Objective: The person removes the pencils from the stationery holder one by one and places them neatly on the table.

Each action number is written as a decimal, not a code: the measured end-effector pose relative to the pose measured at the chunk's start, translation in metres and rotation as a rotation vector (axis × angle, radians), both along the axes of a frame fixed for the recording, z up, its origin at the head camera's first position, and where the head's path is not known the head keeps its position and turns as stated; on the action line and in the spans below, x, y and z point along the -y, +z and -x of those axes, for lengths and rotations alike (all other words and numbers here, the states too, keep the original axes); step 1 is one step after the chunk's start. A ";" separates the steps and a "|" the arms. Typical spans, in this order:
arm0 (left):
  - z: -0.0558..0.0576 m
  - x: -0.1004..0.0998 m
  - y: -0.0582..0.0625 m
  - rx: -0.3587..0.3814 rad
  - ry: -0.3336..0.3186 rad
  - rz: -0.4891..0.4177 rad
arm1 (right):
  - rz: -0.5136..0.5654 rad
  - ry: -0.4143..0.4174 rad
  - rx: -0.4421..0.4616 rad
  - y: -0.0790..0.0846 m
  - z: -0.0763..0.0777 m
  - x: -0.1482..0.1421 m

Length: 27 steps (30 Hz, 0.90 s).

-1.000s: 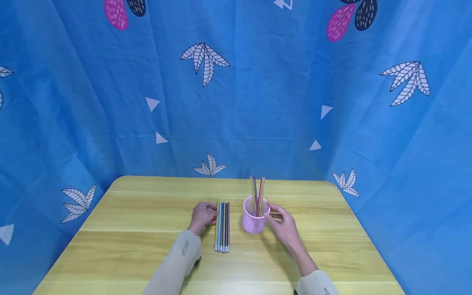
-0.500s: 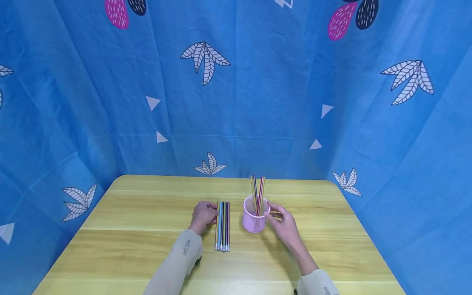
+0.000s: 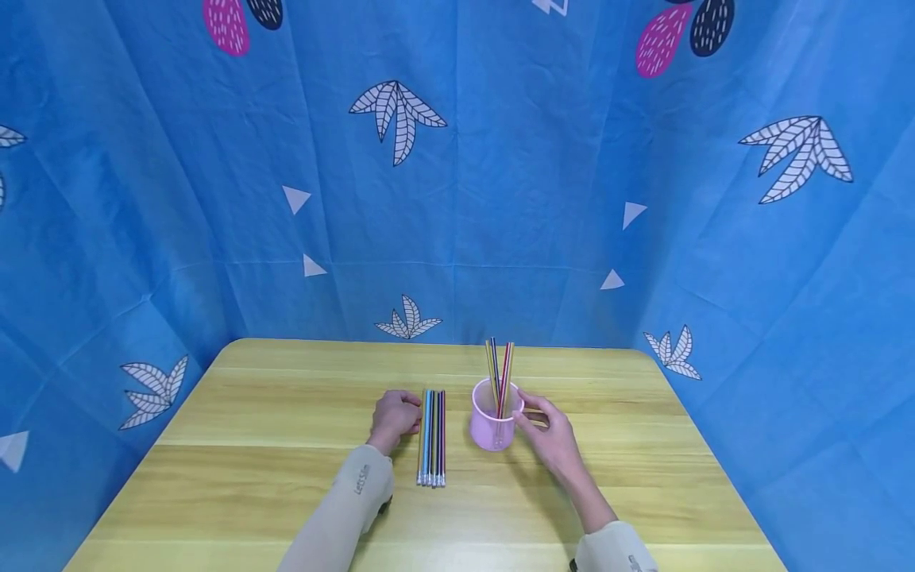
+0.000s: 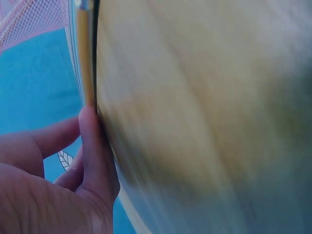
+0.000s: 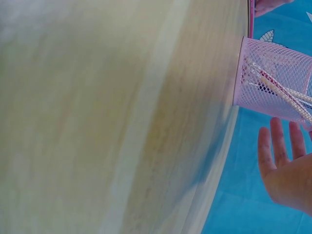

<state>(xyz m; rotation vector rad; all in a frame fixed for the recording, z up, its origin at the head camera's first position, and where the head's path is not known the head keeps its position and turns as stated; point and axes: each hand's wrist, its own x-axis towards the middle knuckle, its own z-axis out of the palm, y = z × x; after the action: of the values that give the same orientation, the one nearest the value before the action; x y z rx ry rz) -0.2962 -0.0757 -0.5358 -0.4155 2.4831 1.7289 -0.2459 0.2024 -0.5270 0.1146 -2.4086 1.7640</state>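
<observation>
Several pencils (image 3: 433, 445) lie side by side on the table, their eraser ends toward me. My left hand (image 3: 395, 415) is at the row's left side; in the left wrist view its thumb and forefinger pinch the yellow pencil (image 4: 84, 53) at the edge. To the right stands a pink mesh pencil cup (image 3: 491, 434) with several pencils (image 3: 504, 377) leaning inside. My right hand (image 3: 554, 438) holds the cup's right side, thumb and forefinger at the rim. In the right wrist view, the other fingers (image 5: 278, 141) of the right hand extend apart from the mesh.
The wooden table (image 3: 286, 461) has light and darker bands. Behind it and at both sides hangs a blue curtain (image 3: 500, 199) with leaf prints.
The far end of the yellow pencil has come down level with the row of pencils. The right hand and the cup have stayed in place.
</observation>
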 end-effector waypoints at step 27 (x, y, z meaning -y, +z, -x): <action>0.003 0.000 -0.001 0.008 -0.006 -0.053 | 0.004 0.006 0.008 0.000 0.001 -0.001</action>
<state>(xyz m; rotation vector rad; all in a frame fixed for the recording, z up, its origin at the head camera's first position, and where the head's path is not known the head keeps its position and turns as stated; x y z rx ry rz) -0.2989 -0.0758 -0.5371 -0.4095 2.4242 1.7830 -0.2465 0.2032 -0.5275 0.1146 -2.4123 1.7747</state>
